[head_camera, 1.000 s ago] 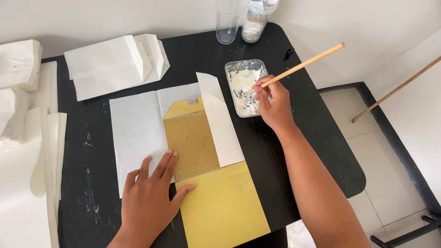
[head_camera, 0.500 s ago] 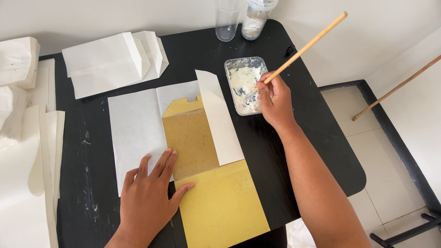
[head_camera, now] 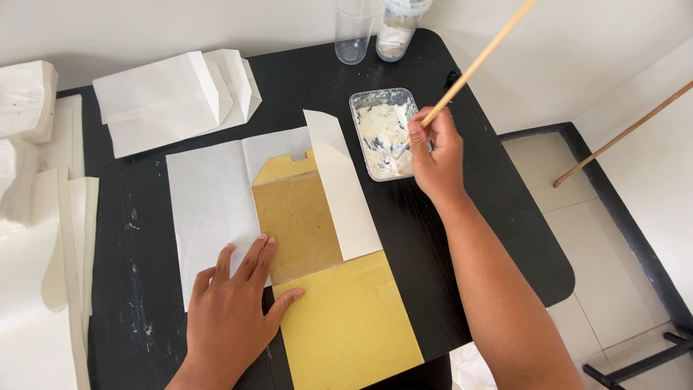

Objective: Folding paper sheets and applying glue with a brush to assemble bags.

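1. Pressing down flat, my left hand point(head_camera: 234, 314) lies with fingers spread on the white paper sheet point(head_camera: 209, 206) and the edge of the yellow template point(head_camera: 339, 318), gripping nothing.
2. I see my right hand point(head_camera: 437, 155) closed around a wooden stick point(head_camera: 480, 61), whose lower end dips into the plastic tray of white paste point(head_camera: 382, 137); its tip is probably a brush, though the fingers hide it.
3. Both sheets sit mid-way on the black table point(head_camera: 505, 238), with folded paper bags point(head_camera: 170, 97) behind them.
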